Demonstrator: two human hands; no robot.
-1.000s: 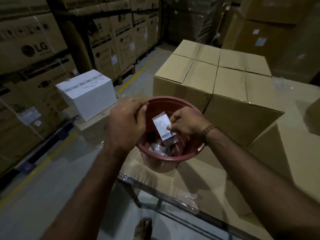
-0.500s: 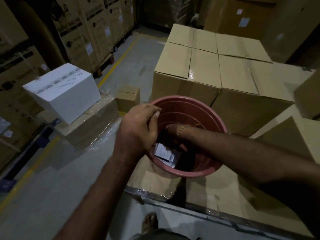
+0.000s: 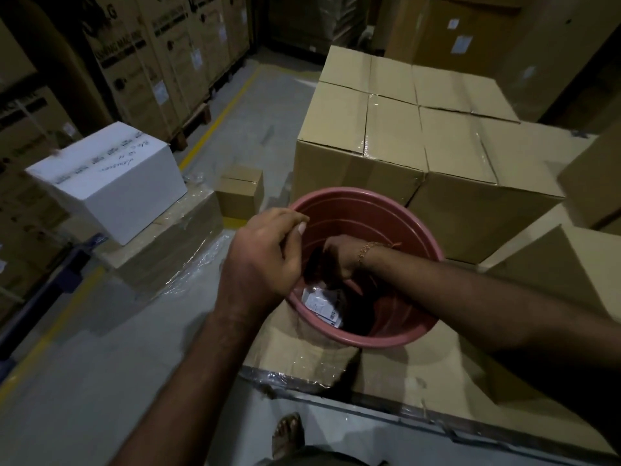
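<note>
A pink plastic tub (image 3: 386, 210) stands on a wrapped carton in front of me. My left hand (image 3: 265, 260) sits on the tub's left rim with its fingers curled round the edge. My right hand (image 3: 336, 257), with a bracelet on the wrist, reaches deep into the tub. Its fingers point down into the dark, and what they hold is hidden. A small clear packet with a white barcode label (image 3: 322, 304) lies at the bottom of the tub, just below my right hand and near the left wall.
Large taped cartons (image 3: 420, 146) stand right behind the tub, with more to the right (image 3: 551, 274). A white box (image 3: 111, 183) sits on a wrapped carton at left, beside a small brown carton (image 3: 240, 193). Tall printed cartons line the aisle. My foot (image 3: 289, 435) is below.
My right hand held the labelled packet above the tub, then went down inside it. The packet now lies at the bottom. My left hand stayed at the rim as my view moved closer.
</note>
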